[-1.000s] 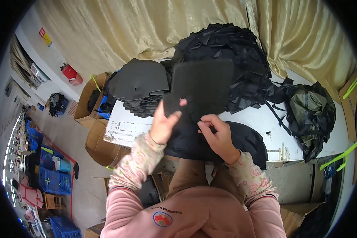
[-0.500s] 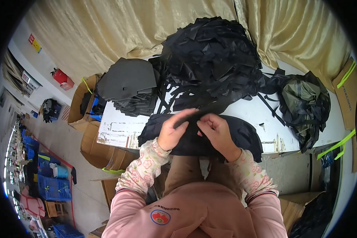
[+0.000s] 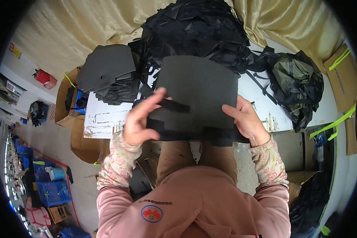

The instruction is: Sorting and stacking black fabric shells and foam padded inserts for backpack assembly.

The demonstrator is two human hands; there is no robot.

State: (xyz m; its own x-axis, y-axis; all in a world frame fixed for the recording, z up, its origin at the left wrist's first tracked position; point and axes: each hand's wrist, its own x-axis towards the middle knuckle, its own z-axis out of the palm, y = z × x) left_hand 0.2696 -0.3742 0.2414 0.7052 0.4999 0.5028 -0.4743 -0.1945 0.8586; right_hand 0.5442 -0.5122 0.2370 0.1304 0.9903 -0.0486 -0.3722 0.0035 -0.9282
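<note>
A dark grey foam-like sheet [image 3: 198, 87] with a curved top edge stands raised over the table's front edge. My right hand [image 3: 248, 121] grips its right side, thumb on the face and fingers behind. At the sheet's left side my left hand [image 3: 141, 119] is open, thumb and fingers spread apart. Beside its fingers a narrow black strip [image 3: 175, 105] lies across the sheet; whether the hand touches it I cannot tell. Black fabric [image 3: 220, 137] runs along the sheet's lower edge, partly behind it.
A stack of similar grey sheets [image 3: 105, 67] is at the left on the white table [image 3: 103, 115]. A large heap of black fabric pieces [image 3: 194, 27] rises at the back. To the right sits a black and olive bundle [image 3: 295, 75]. Cardboard boxes [image 3: 87, 139] stand left of the table.
The grey sheet has come up into view, face toward me, over the black fabric. My hands have moved apart; the left has spread its fingers, the right now grips the sheet's right side.
</note>
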